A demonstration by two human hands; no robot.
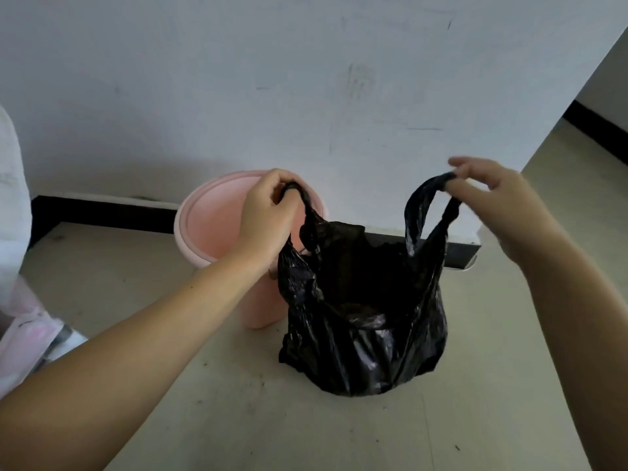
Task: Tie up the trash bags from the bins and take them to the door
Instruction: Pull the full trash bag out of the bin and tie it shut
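A black trash bag [365, 321] stands on the floor with its mouth open and its two handle loops pulled up and apart. My left hand [265, 215] grips the left loop with the fingers curled round it. My right hand [496, 202] pinches the top of the right loop between thumb and fingers. Just behind the bag on the left stands a pink bin [210, 229], with no liner in it, against the wall.
A white wall with a black baseboard [102, 212] runs behind the bin and ends in a corner at the right, where the floor opens into a passage [584, 158]. Pale pink and white fabric or plastic [20, 300] lies at the left edge.
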